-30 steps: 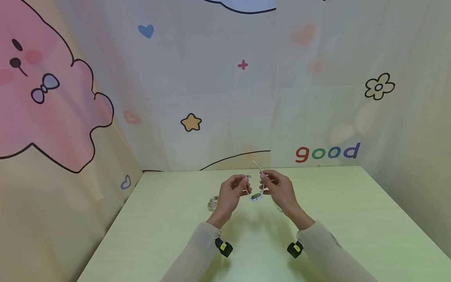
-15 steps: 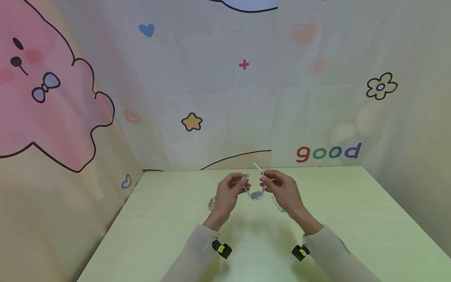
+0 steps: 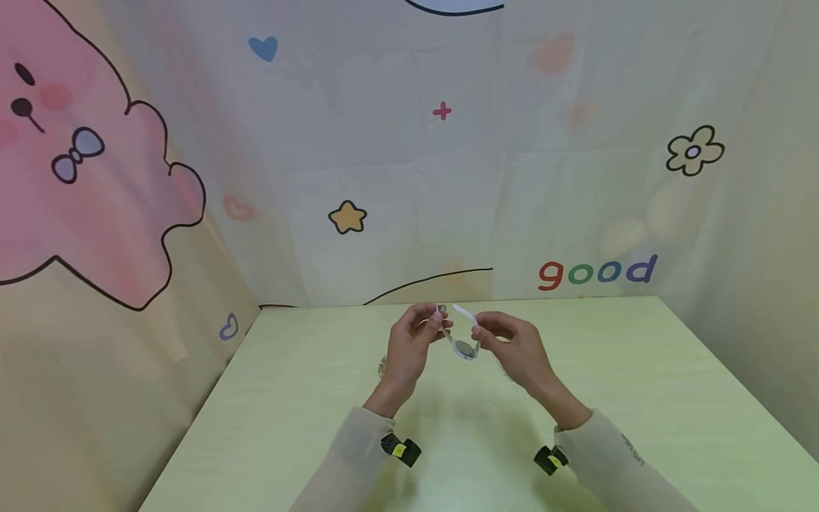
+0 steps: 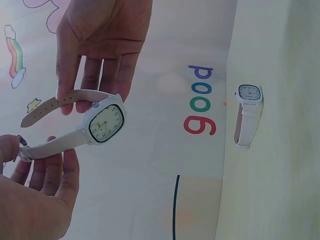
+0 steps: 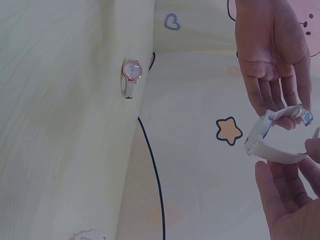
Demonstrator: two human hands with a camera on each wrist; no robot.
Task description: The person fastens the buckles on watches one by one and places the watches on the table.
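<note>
A white wristwatch (image 4: 106, 123) with a rounded-square face hangs unfastened between both hands above the table. My left hand (image 3: 408, 348) pinches its strap near the buckle, plain in the left wrist view. My right hand (image 3: 517, 350) holds the other strap half (image 4: 42, 112), which has holes, between thumb and fingers. The strap's free tip leans left toward the buckle end, apart from it. On the table lies a second white wristwatch (image 4: 249, 93), mostly hidden behind my right hand in the head view. A rose-gold-rimmed wristwatch (image 5: 132, 70) is partly covered by my left wrist there.
The pale green table (image 3: 473, 455) ends at a printed cloth backdrop (image 3: 409, 156) behind the hands. Cloth also hangs at both sides. Black wrist cameras (image 3: 402, 451) sit on my sleeves.
The strap's free tip has come down and bent left toward the buckle end. My left hand has moved slightly left and up, and the watch has risen a little.
</note>
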